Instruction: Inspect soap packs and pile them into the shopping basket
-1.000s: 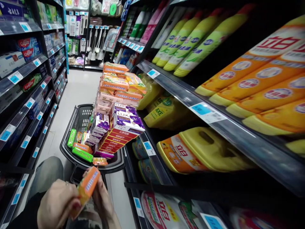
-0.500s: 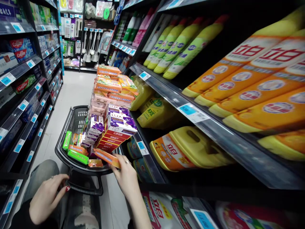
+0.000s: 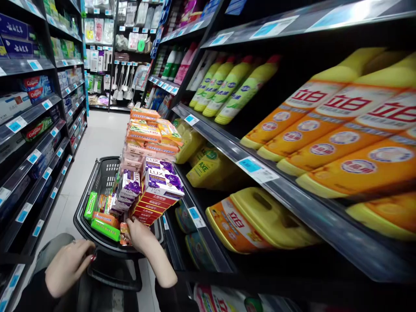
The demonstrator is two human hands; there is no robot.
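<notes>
My right hand [image 3: 143, 236] reaches down into the near right part of a black shopping basket [image 3: 78, 221], beside a stack of red-sided boxes. Its fingers are closed and mostly hidden around an orange soap packet, little of which shows. A small orange packet [image 3: 125, 237] lies against the fingers. My left hand [image 3: 69, 265] is closed at the near left of the basket, on its handle [image 3: 113, 284]. Green soap packets [image 3: 105, 230] and an orange packet [image 3: 106, 218] lie in the basket. White and purple LUX boxes [image 3: 162, 175] top the stack, with orange soap packs [image 3: 144, 132] piled behind.
Shelves of toothpaste [image 3: 37, 89] run along the left. On the right shelf edge [image 3: 253, 167] stand orange and yellow detergent bottles [image 3: 325, 108], with a large yellow jug [image 3: 256, 221] lying below. A pale tiled floor [image 3: 100, 130] leads to hanging brushes [image 3: 125, 84] at the back.
My right hand has moved left and down into the basket with the orange soap packet, which is now mostly hidden. My left hand stays at the handle. The view has tilted up slightly.
</notes>
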